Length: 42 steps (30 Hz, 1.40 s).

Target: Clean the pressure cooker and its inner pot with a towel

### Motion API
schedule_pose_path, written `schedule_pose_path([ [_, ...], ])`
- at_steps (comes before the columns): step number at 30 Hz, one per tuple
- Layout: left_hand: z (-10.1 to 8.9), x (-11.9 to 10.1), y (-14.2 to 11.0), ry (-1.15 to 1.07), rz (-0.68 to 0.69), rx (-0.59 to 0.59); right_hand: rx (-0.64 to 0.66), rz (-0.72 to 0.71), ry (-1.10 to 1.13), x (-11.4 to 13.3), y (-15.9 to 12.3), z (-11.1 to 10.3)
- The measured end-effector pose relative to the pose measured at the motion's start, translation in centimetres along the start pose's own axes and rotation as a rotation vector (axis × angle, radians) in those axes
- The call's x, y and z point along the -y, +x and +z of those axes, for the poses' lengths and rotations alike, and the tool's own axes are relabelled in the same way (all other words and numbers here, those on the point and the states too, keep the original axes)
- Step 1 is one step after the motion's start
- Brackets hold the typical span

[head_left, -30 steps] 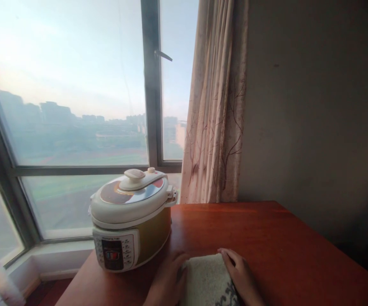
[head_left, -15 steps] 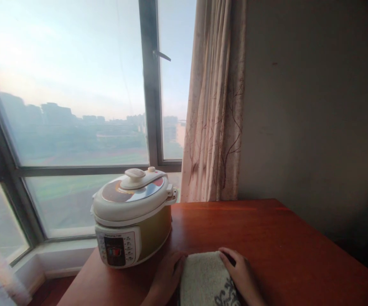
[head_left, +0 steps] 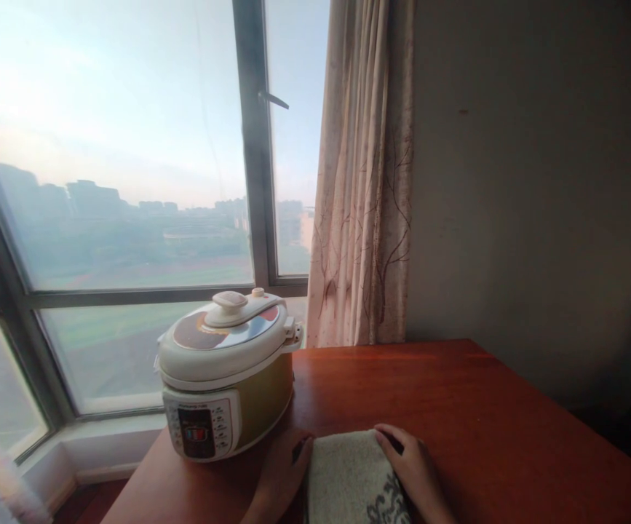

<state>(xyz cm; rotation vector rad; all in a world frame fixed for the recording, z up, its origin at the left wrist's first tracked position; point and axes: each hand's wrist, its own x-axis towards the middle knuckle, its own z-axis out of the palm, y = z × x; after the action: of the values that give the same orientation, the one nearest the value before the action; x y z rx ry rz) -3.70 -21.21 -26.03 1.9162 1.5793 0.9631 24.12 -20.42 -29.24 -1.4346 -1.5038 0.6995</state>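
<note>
Folded patterned cloth (head_left: pixel 348 473) on the counter (head_left: pixel 457 400), pinched at both sides!
Left hand (head_left: pixel 285 466) on its far left corner, right hand (head_left: pixel 412 464) on the far right, equally near; its side edges run away from the person.

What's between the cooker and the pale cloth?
The head view shows your left hand, at the cloth's edge, and a strip of tabletop beside the cooker.

Lidded electric cooker (head_left: pixel 263 400) on reddish table (head_left: pixel 484 422); curtain (head_left: pixel 367 182) beside window (head_left: pixel 140 145).
</note>
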Motion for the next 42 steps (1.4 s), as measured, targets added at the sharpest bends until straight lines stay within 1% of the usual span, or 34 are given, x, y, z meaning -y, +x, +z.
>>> schedule_pose_path([
  [12, 0.18, 0.35, -0.01, -0.010, 0.019, 0.013, -0.007, -0.006, 0.005, -0.28, 0.09, 0.20],
  [20, 0.27, 0.67, -0.08, 0.019, -0.009, -0.001, -0.021, 0.005, 0.029, -0.15, 0.03, 0.20],
  [24, 0.41, 0.79, -0.02, 0.010, -0.003, 0.017, -0.016, 0.004, 0.010, 0.01, -0.03, 0.15],
  [35, -0.04, 0.18, -0.15, -0.008, -0.007, 0.013, -0.014, -0.008, 0.023, -0.39, 0.04, 0.27],
  [42, 0.09, 0.36, -0.07, -0.002, 0.007, 0.003, -0.011, -0.016, 0.030, -0.75, 0.21, 0.34],
])
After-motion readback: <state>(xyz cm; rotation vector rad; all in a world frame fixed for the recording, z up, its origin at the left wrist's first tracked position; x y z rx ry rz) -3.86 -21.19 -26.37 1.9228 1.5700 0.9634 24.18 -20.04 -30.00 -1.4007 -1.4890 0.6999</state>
